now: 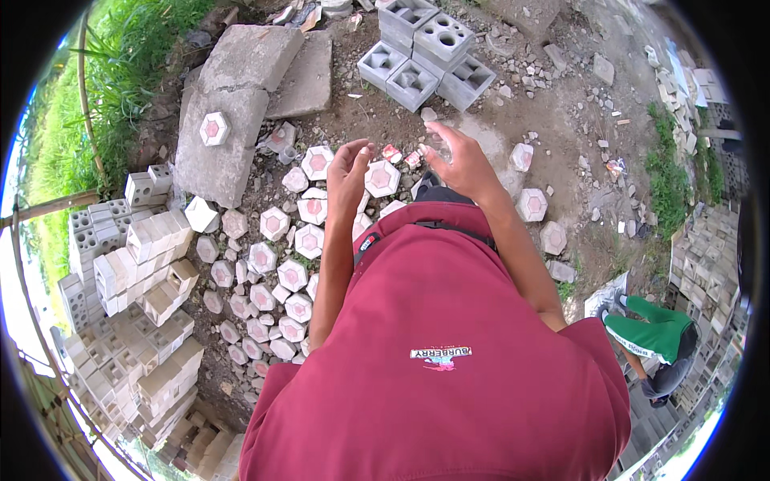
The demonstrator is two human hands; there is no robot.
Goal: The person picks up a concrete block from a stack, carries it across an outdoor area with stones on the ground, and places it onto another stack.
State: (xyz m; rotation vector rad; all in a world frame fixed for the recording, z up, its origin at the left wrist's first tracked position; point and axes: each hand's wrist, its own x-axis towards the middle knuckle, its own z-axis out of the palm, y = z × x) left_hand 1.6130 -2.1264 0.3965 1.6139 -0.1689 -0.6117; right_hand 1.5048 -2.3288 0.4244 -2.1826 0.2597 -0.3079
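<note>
My left hand (350, 168) hangs at eleven o'clock and my right hand (467, 164) at about one, apart from each other, fingers loosely bent, with a white hexagonal concrete paver with a pink centre (382, 179) at twelve, between them and nearest my left. More such hexagonal pavers (293, 275) lie scattered on the dirt from eight to eleven o'clock, while grey hollow concrete blocks (443, 38) stand stacked just past twelve. Farther out, pale hollow blocks (120, 276) are piled around nine, and a person in a green shirt (654, 325) bends between three and four.
</note>
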